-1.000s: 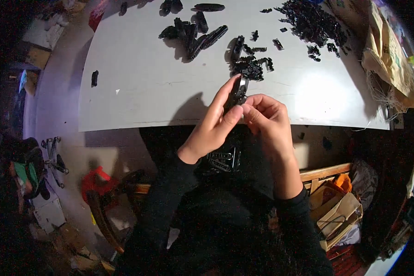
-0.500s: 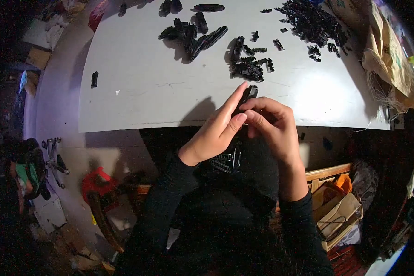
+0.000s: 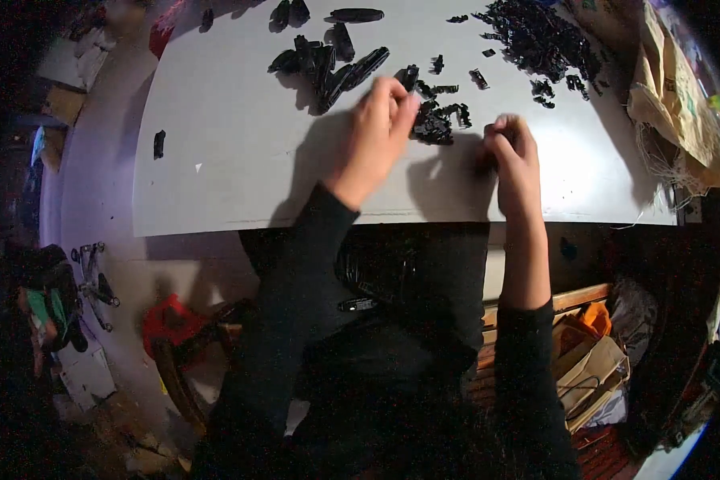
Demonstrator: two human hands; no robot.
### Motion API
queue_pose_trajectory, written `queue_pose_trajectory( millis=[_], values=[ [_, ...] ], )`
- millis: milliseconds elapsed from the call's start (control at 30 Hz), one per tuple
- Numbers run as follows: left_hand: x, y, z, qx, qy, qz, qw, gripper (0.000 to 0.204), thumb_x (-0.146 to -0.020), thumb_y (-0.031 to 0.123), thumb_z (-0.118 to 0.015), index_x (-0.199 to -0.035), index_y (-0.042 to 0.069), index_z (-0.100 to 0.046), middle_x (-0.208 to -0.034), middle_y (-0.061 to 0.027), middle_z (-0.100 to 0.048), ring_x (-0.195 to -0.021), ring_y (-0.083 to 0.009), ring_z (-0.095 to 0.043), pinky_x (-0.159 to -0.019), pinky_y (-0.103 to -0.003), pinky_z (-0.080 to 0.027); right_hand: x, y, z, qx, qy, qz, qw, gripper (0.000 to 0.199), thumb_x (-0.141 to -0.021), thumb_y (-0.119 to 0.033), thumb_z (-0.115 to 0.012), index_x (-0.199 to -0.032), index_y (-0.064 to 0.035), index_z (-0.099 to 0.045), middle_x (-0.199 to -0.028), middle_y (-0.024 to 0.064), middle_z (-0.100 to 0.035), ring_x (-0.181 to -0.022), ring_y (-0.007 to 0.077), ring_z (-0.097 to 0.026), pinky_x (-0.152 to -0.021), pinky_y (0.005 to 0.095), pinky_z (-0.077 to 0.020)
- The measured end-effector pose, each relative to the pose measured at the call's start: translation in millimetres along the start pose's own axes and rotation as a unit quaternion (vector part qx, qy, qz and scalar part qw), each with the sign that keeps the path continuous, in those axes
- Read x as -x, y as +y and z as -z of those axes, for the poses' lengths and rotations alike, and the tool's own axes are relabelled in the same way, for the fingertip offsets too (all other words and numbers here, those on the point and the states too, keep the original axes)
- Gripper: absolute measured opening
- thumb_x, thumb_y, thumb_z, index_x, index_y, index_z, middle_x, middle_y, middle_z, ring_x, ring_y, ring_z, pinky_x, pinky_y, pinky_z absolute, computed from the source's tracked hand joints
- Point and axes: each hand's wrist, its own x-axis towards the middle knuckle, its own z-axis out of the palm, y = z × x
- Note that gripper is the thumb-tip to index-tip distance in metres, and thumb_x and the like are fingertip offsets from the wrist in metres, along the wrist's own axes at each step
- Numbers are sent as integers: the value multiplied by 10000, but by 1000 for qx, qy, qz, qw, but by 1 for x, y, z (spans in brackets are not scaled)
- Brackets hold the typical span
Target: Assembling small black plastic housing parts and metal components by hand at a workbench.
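Note:
My left hand [image 3: 374, 136] is over the table, its bent thumb and fingers closed at the near end of a long black plastic part [image 3: 409, 78]. Its fingertips are slightly blurred. Farther right, my right hand [image 3: 516, 160] hovers just above the table with its fingers curled in. Motion smears it, and whatever sits in the dark spot under its fingers cannot be made out. Between the hands lies a small heap of black plastic pieces [image 3: 434, 126]. In my lap rests another black plastic part [image 3: 358, 304], beside more dark shiny parts [image 3: 376, 268].
Long black parts [image 3: 324, 72] form a cluster toward the table's [image 3: 240, 160] far middle. A large pile of small black pieces [image 3: 540, 40] is at the far right, near a tan sack [image 3: 672, 112]. An open cardboard box [image 3: 592, 376] stands low at my right.
My hands have come apart from the black part they held together. The left has moved forward to the long black part; the right has moved right. A black part now shows lower in my lap.

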Motion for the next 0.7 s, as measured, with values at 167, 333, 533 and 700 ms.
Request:
queue_pose_trajectory(
  millis=[167,333,533,700],
  values=[
    [-36,-34,-9,-290,127,-155,936,184,-864,175,-555,-862,13,-469,-655,-141,-538,-599,-297,-562,-550,-372,-443,-33,-4,-16,440,-12,68,895,204,-782,-160,-644,-824,36,-606,-676,107,-620,-603,150,-561,-565,295,-449],
    [-21,-25,6,-21,70,-35,997,154,-890,162,-504,-919,12,-492,-644,-153,-519,-628,-281,-573,-586,-377,-448,-11,-11,-6,100,-103,-47,988,148,-819,-148,-633,-812,-2,-608,-679,11,-581,-536,73,-473,-484,208,-368],
    [32,8,15,234,-47,86,967,226,-956,189,-406,-1071,6,-471,-719,-12,-493,-584,-70,-461,-530,-230,-399,30,-26,-13,-71,-152,-87,982,117,-810,-134,-647,-830,-39,-581,-651,32,-591,-488,38,-453,-424,160,-330],
    [53,36,14,326,-94,146,929,297,-954,225,-420,-1183,37,-444,-848,-1,-540,-628,-46,-450,-558,-178,-372,47,-34,-29,-98,-159,-95,978,128,-797,-124,-656,-821,-29,-573,-694,65,-607,-491,48,-457,-426,167,-335]
  ],
)
